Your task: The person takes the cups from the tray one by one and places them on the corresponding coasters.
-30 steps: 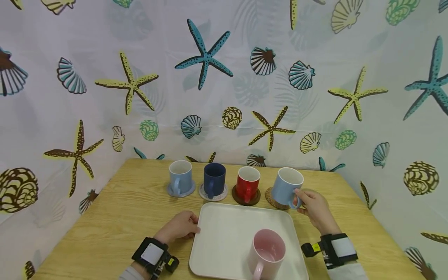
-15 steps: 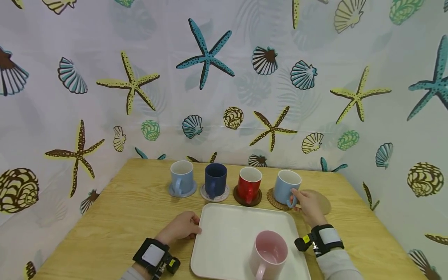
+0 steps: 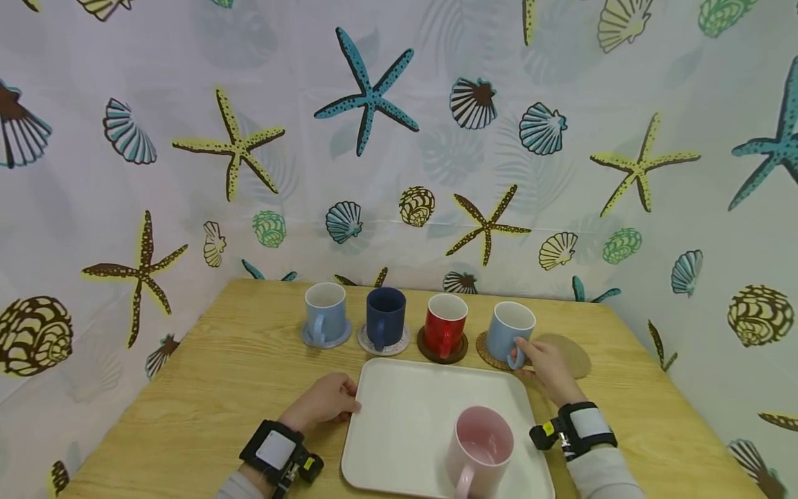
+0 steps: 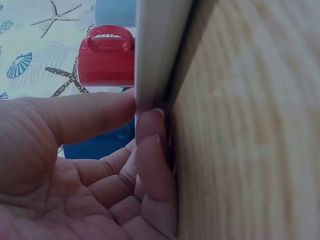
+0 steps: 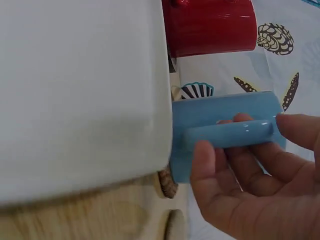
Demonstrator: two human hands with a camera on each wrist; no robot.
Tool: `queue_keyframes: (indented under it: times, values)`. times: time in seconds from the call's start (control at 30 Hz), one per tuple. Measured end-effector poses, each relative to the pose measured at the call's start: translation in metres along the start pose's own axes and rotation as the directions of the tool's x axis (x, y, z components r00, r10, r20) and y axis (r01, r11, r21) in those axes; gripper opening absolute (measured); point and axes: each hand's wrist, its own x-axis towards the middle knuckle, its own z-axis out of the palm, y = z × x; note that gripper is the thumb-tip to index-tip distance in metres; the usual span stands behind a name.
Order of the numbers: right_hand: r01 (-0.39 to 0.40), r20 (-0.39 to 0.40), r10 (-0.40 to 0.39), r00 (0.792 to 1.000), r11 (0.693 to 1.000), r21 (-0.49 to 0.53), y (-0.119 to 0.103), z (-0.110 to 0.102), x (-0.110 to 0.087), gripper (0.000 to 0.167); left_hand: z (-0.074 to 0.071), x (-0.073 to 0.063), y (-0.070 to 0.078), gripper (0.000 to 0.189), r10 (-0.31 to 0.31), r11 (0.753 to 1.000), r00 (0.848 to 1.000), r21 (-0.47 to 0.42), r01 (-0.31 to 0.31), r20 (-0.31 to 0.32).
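Note:
My right hand (image 3: 548, 367) grips the handle of a light blue mug (image 3: 501, 344) at the right end of the mug row. This mug stands upright over a woven brown coaster (image 3: 483, 353). In the right wrist view, fingers and thumb curl round the mug's handle (image 5: 230, 134). My left hand (image 3: 324, 398) pinches the left edge of a cream tray (image 3: 399, 416); in the left wrist view the thumb lies on the tray rim (image 4: 157, 60) and the fingertips tuck beneath it. A pink mug (image 3: 476, 454) stands on the tray's front right part, its handle toward me.
Left of the held mug stand a red mug (image 3: 438, 329) on a dark brown coaster (image 3: 427, 352), a navy mug (image 3: 388, 326) on a pale patterned coaster (image 3: 399, 346), and another light blue mug (image 3: 328, 322) on a blue coaster (image 3: 341, 337). A beige round coaster (image 3: 575, 353) lies at the right.
The held light blue mug has come down from a tilted, raised pose to upright over the woven coaster. My right hand shifted left, uncovering the beige coaster. My left hand stays at the tray.

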Motion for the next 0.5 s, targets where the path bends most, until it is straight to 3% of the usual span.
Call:
queue_keyframes:
  times: [0.1,0.2,0.27,0.3,0.37,0.43,0.5]
  values:
    - [0.033,0.047,-0.023,0.999,0.978,-0.205,-0.006,-0.006,-0.006,0.051,0.0,0.0,-0.001,0.018,-0.001,1.0,1.0,0.003,0.001,0.001]
    - [0.123,0.065,-0.105,0.992,0.902,-0.413,-0.018,-0.014,-0.019,0.051,0.0,0.0,-0.002,0.019,0.0,1.0,1.0,0.004,0.0,0.0]
    - [0.181,0.08,-0.163,0.983,0.862,-0.473,-0.028,-0.019,-0.03,0.048,-0.001,0.0,-0.002,0.019,0.005,1.0,1.0,0.004,-0.005,-0.001]
    - [0.198,0.086,-0.179,0.98,0.856,-0.477,-0.032,-0.021,-0.037,0.046,-0.001,0.0,-0.002,0.019,0.006,1.0,1.0,0.006,-0.006,-0.001]
    - [0.233,0.129,-0.196,0.972,0.869,-0.437,-0.039,-0.028,-0.048,0.044,-0.001,0.0,-0.002,0.019,0.01,1.0,1.0,0.012,-0.01,0.001]
    - [0.224,0.215,-0.158,0.964,0.918,-0.328,-0.042,-0.034,-0.059,0.044,-0.002,0.0,-0.001,0.018,0.015,1.0,1.0,0.018,-0.015,0.002]
    - [0.191,0.329,-0.11,0.938,0.955,-0.226,-0.04,-0.041,-0.067,0.045,-0.001,0.0,-0.001,0.018,0.02,1.0,1.0,0.021,-0.02,0.002]
